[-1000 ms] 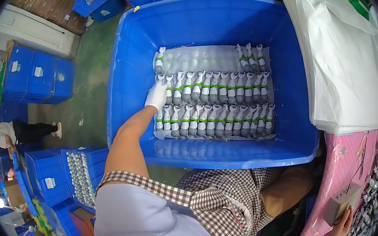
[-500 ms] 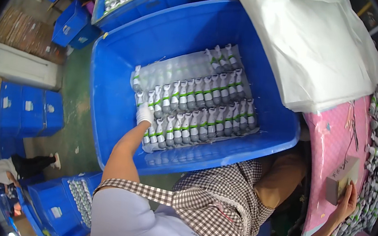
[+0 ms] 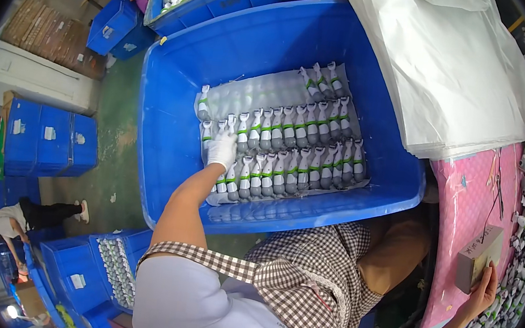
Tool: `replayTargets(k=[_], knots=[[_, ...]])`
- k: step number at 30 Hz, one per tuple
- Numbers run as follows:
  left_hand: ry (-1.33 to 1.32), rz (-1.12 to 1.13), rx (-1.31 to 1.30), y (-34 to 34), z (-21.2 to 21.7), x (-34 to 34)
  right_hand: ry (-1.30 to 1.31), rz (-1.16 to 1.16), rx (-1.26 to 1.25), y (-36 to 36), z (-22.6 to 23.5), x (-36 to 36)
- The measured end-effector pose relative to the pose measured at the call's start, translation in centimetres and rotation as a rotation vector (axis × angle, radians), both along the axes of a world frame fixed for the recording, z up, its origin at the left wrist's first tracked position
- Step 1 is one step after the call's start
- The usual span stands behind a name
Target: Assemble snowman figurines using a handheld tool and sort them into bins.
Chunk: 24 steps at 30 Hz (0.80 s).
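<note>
The gloved left hand (image 3: 222, 149) has shifted rightward along the middle row of grey-and-white items (image 3: 277, 130) in the blue bin (image 3: 173, 116), so work seems centred near that row's left end; I cannot tell whether its fingers grip; the right hand's (image 3: 484, 291) fingers clamp a box (image 3: 478, 252)

A bright lamp (image 3: 12, 311) shines beyond green floor (image 3: 119, 110)

Factory workshop: green floor (image 3: 122, 101), stacked blue crates (image 3: 53, 150), piled brown cardboard (image 3: 52, 37), large blue tub (image 3: 170, 97) with rows of identical grey-and-white pieces (image 3: 266, 140).
</note>
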State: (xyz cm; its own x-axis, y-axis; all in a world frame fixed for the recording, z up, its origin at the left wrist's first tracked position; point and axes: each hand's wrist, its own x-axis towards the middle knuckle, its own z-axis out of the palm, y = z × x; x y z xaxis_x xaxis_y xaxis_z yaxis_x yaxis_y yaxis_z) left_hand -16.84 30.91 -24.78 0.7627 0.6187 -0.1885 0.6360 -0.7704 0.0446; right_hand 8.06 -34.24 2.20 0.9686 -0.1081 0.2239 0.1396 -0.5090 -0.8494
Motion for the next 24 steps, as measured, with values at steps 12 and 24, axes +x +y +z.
replayTargets(k=[12, 24], knots=[[-0.018, 0.300, -0.092, 0.5, -4.5, 0.3, -0.015, -0.019, -0.036, 0.8, 0.4, -0.2], [-0.174, -0.405, 0.087, -3.0, -1.6, 7.9, 0.044, -0.022, -0.035, 0.6, 1.0, -0.2]])
